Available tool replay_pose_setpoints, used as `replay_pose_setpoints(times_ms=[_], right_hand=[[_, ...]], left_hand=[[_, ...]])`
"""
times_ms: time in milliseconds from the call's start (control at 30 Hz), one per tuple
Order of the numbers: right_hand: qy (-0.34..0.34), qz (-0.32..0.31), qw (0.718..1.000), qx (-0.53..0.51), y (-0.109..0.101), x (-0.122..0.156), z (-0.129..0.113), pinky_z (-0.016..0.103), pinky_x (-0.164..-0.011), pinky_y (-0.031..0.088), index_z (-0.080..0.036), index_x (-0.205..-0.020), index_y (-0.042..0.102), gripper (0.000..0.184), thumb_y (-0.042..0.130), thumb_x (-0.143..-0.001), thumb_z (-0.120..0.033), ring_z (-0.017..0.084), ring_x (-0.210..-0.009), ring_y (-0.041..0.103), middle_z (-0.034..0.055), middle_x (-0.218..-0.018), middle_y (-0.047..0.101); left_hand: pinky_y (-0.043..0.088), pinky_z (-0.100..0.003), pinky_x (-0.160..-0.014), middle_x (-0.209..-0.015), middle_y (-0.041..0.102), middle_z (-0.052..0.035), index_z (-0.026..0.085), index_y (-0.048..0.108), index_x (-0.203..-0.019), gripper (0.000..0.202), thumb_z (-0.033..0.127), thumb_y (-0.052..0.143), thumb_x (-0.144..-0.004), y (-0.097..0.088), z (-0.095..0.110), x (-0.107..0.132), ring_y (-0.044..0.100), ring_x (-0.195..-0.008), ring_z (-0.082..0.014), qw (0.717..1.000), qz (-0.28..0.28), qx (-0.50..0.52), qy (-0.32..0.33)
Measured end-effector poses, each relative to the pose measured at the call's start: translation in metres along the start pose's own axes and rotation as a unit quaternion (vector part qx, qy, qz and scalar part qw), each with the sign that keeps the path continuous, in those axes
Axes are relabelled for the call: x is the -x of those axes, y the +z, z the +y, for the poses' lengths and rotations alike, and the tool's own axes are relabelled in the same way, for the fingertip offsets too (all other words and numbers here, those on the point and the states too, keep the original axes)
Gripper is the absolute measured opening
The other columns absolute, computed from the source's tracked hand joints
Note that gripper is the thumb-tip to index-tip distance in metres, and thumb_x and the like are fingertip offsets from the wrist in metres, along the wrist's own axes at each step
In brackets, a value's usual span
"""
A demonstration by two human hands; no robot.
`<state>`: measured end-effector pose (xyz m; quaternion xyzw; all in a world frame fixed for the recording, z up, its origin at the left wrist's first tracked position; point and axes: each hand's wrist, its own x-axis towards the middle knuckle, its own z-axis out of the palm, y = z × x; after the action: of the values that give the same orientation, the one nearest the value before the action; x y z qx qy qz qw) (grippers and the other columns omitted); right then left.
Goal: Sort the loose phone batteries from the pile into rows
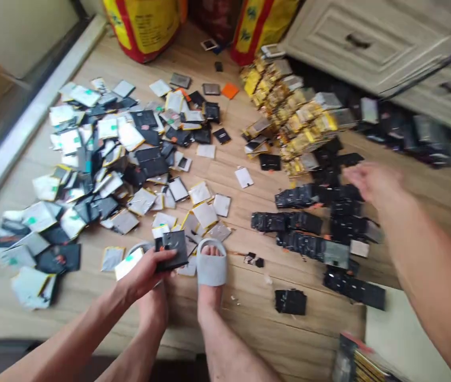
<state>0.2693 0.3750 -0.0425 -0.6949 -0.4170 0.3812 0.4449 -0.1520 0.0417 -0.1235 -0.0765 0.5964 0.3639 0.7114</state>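
Observation:
My left hand (pixel 149 268) is closed around a black flat battery (pixel 178 245), like those from phones, held low above my feet; whether more lie under it I cannot tell. On the right, my right hand (pixel 372 180) reaches over the rows of black batteries (pixel 345 209), its fingers smeared by motion. Whether it touches or holds one is unclear. Just behind it lie tightly lined-up batteries with golden-yellow edges (pixel 293 119). To the left spreads a loose heap of silver, white and black batteries (pixel 130 135), some marked with green.
Yellow and red bags (pixel 146 32) stand at the back. A cream drawer cabinet (pixel 353 48) borders the back right, with dark items (pixel 412 138) along its base. My slippered foot (pixel 211 265) rests on the wood floor. A small black stack (pixel 290 302) lies in front.

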Motion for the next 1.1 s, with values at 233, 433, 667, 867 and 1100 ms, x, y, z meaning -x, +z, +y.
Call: replay_pose_setpoints(times_ms=[233,433,667,867,1100], right_hand=[[0.134,-0.364,0.922,0.002,0.108,0.183,0.042,0.028,-0.063,0.061,-0.018,-0.1,0.074,0.015,0.077,-0.087,-0.024,0.014,-0.071,0.072,0.01,-0.089,0.075],[0.271,-0.538,0.797,-0.048,0.196,0.303,0.099,0.024,-0.057,0.057,-0.019,-0.113,0.064,0.044,0.082,-0.078,-0.039,0.013,-0.066,0.069,0.0011,-0.087,0.073],[0.281,-0.384,0.879,-0.029,0.198,0.291,0.112,0.02,-0.047,0.044,-0.022,-0.083,0.056,0.037,0.074,-0.078,-0.054,0.011,-0.054,0.055,-0.0039,-0.068,0.062],[0.139,-0.405,0.892,0.146,0.193,0.3,0.102,0.025,-0.047,0.045,-0.021,-0.085,0.067,0.027,0.062,-0.087,-0.047,0.015,-0.05,0.058,-0.0034,-0.06,0.059],[0.126,-0.485,0.854,0.14,0.204,0.308,0.092,0.022,-0.05,0.042,-0.02,-0.127,0.069,0.044,0.067,-0.084,-0.029,0.011,-0.048,0.052,-0.0069,-0.056,0.056]], left_hand=[[0.05,-0.024,-0.037,-0.073,0.073,-0.012,0.008,0.07,-0.084,0.006,0.013,0.069,-0.088,-0.009,0.007,-0.006,0.071,-0.057,-0.0213,0.996,-0.065,0.053,-0.011],[0.05,-0.025,-0.038,-0.083,0.074,-0.0123,0.011,0.07,-0.099,0.019,0.029,0.069,-0.093,-0.017,0.007,-0.009,0.071,-0.057,-0.0217,0.991,-0.126,0.054,-0.001],[0.057,-0.032,-0.052,-0.093,0.07,-0.0155,0.01,0.064,-0.13,0.079,0.074,0.03,-0.097,-0.038,0.012,-0.024,0.071,-0.07,-0.0237,0.966,-0.199,0.165,0.02],[0.061,-0.037,-0.07,-0.095,0.069,-0.0116,0.017,0.06,-0.139,0.069,0.069,0.037,-0.099,-0.038,0.005,-0.035,0.069,-0.079,-0.0219,0.974,-0.143,0.152,0.086],[0.055,-0.026,-0.076,-0.12,0.067,-0.0098,0.028,0.062,-0.143,0.061,0.064,0.061,-0.093,-0.042,-0.008,-0.036,0.063,-0.091,-0.0168,0.985,-0.07,0.019,0.156]])
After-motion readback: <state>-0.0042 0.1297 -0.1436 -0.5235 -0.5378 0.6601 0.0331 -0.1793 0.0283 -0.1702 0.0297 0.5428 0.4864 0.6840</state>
